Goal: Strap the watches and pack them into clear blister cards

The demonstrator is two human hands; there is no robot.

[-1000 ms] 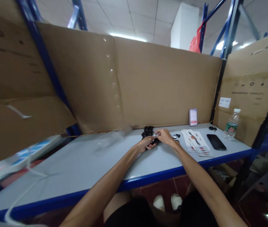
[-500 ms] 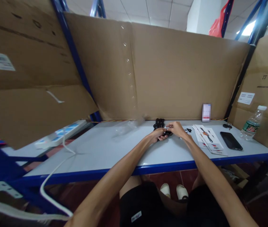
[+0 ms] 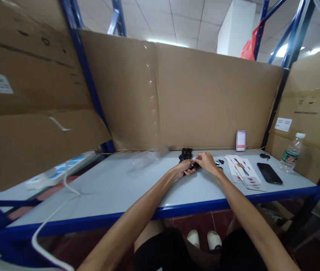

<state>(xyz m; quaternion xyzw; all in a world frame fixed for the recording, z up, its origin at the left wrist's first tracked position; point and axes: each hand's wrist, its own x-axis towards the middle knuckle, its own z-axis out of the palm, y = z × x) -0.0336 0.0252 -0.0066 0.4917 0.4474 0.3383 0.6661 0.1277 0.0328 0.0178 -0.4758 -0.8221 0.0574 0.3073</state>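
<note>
My left hand [image 3: 186,168] is closed around a small black strap-like piece [image 3: 196,165] above the table. From the right, my right hand [image 3: 205,162] pinches at the same piece, its fingertips meeting the left hand's. My fingers cover much of the piece, so its exact kind is unclear. Just behind the left hand lies a bunch of black straps [image 3: 186,152]. Several small black and shiny parts [image 3: 219,162] are scattered beside the right wrist.
Printed cards picturing a watch [image 3: 244,172] lie right of my hands, beside a black phone [image 3: 269,173], keys [image 3: 265,156] and a water bottle [image 3: 291,153]. Another phone [image 3: 241,140] leans upright behind. Clear plastic [image 3: 150,159] lies left. A white cable [image 3: 49,218] crosses the table's left edge.
The camera view has tilted up and shifted slightly. Both hands stay together at the black piece, with the right fingers now closer in against the left hand.
</note>
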